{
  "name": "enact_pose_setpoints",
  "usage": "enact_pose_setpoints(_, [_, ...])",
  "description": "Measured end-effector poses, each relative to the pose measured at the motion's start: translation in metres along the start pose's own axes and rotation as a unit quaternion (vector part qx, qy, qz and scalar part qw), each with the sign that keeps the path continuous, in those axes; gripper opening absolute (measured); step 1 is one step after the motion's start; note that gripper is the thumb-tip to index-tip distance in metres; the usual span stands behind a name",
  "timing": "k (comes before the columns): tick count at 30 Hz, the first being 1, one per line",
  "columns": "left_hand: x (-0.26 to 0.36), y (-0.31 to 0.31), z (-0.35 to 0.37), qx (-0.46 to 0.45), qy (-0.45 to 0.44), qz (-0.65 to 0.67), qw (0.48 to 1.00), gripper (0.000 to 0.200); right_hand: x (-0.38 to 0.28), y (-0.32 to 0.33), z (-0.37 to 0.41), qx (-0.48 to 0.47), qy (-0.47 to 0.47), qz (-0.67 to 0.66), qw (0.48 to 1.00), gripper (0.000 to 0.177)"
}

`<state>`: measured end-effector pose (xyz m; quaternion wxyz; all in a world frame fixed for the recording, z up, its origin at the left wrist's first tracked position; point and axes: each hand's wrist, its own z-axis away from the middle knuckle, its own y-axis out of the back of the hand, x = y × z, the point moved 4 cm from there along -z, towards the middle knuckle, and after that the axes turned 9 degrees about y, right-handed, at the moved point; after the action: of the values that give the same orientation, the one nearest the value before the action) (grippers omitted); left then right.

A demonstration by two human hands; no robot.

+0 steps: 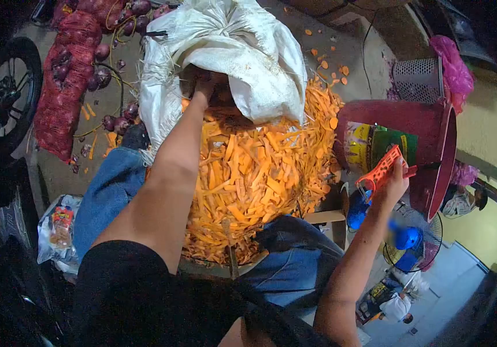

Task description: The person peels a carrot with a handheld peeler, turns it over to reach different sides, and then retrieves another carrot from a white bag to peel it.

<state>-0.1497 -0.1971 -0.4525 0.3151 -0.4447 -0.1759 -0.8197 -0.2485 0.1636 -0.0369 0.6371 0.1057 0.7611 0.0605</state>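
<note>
My left arm stretches forward into the mouth of a white woven sack (pixel 240 58). My left hand (pixel 203 82) is in the sack's shadow, so its fingers and anything in them are hidden. Out to the right, my right hand (pixel 397 184) is closed around an orange-red plastic peeler (pixel 382 168), held up in front of a maroon bin. Between my legs lies a large heap of orange peel strips (pixel 248 173), which look like carrot peelings. It reaches up to the sack's lower edge.
Red net bags of onions (pixel 66 87) lie at the left, beside a motorcycle wheel (pixel 10 95). At the right are the tipped maroon bin (pixel 393 110), a grey perforated basket (pixel 416 80) and a fan (pixel 413 240). Another person (pixel 396 306) is farther off, lower right.
</note>
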Motion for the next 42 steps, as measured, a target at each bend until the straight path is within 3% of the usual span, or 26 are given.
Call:
enact_pose_setpoints(1, [0.077, 0.007, 0.083, 0.024, 0.078, 0.218, 0.972, 0.034, 0.000, 0.002, 0.002, 0.002, 0.003, -0.005, 1.000, 0.015])
enact_pose_setpoints(2, [0.077, 0.013, 0.089, 0.023, 0.071, 0.218, 0.973, 0.034, 0.001, 0.004, 0.003, -0.005, 0.016, -0.026, 1.000, 0.014])
enact_pose_setpoints(4, [0.065, 0.018, 0.099, -0.060, 0.204, 0.364, 0.907, 0.030, -0.007, 0.005, 0.012, -0.013, 0.013, -0.045, 0.999, 0.010])
enact_pose_setpoints(8, [0.069, 0.025, 0.138, -0.141, 0.119, 0.353, 0.917, 0.034, -0.028, 0.009, 0.033, -0.017, 0.030, -0.095, 0.995, 0.008])
enact_pose_setpoints(10, [0.086, 0.024, 0.160, -0.231, 0.123, 0.394, 0.881, 0.026, -0.030, 0.011, 0.036, -0.007, 0.036, -0.130, 0.991, 0.009])
enact_pose_setpoints(11, [0.095, 0.028, 0.170, -0.235, 0.110, 0.387, 0.885, 0.026, -0.033, 0.012, 0.038, 0.002, 0.037, -0.157, 0.987, 0.010])
enact_pose_setpoints(13, [0.116, 0.026, 0.201, -0.303, 0.198, 0.354, 0.862, 0.028, -0.051, 0.012, 0.049, 0.025, 0.010, -0.159, 0.987, 0.011])
enact_pose_setpoints(17, [0.166, 0.015, 0.248, -0.337, 0.171, 0.235, 0.895, 0.037, -0.041, -0.004, 0.055, -0.005, -0.022, -0.179, 0.984, 0.018])
enact_pose_setpoints(20, [0.210, -0.013, 0.286, -0.366, 0.202, 0.202, 0.886, 0.037, -0.015, -0.018, 0.053, 0.003, 0.017, -0.180, 0.984, 0.021])
enact_pose_setpoints(23, [0.232, -0.043, 0.312, -0.415, 0.197, 0.181, 0.870, 0.035, -0.040, -0.038, 0.075, 0.005, 0.067, -0.149, 0.986, 0.024])
enact_pose_setpoints(25, [0.251, -0.051, 0.353, -0.397, 0.216, 0.183, 0.873, 0.034, -0.061, -0.042, 0.091, -0.046, -0.051, -0.197, 0.978, 0.026])
enact_pose_setpoints(26, [0.260, -0.050, 0.375, -0.373, 0.238, 0.172, 0.880, 0.035, -0.070, -0.044, 0.098, -0.042, -0.050, -0.200, 0.978, 0.026])
enact_pose_setpoints(27, [0.261, -0.048, 0.388, -0.349, 0.259, 0.162, 0.886, 0.036, -0.077, -0.046, 0.105, -0.040, -0.070, -0.210, 0.974, 0.027])
enact_pose_setpoints(28, [0.256, -0.049, 0.394, -0.410, 0.263, 0.197, 0.851, 0.037, -0.079, -0.050, 0.110, -0.039, -0.090, -0.219, 0.971, 0.028])
enact_pose_setpoints(29, [0.249, -0.049, 0.399, -0.413, 0.263, 0.194, 0.850, 0.037, -0.075, -0.053, 0.113, -0.034, -0.089, -0.219, 0.971, 0.028])
enact_pose_setpoints(33, [0.244, -0.065, 0.420, -0.329, 0.260, 0.161, 0.893, 0.037, -0.067, -0.058, 0.119, -0.045, -0.076, -0.163, 0.983, 0.027])
enact_pose_setpoints(35, [0.243, -0.072, 0.423, -0.442, 0.279, 0.154, 0.839, 0.036, -0.077, -0.055, 0.117, -0.013, -0.087, -0.222, 0.971, 0.026])
enact_pose_setpoints(37, [0.250, -0.073, 0.431, -0.437, 0.290, 0.173, 0.834, 0.035, -0.088, -0.051, 0.120, -0.031, -0.089, -0.189, 0.977, 0.024])
enact_pose_setpoints(39, [0.254, -0.069, 0.426, -0.362, 0.244, 0.132, 0.890, 0.036, -0.087, -0.057, 0.123, -0.049, -0.081, -0.200, 0.975, 0.024])
enact_pose_setpoints(42, [0.252, -0.066, 0.422, -0.364, 0.225, 0.107, 0.897, 0.037, -0.093, -0.058, 0.121, -0.052, -0.036, -0.134, 0.989, 0.020])
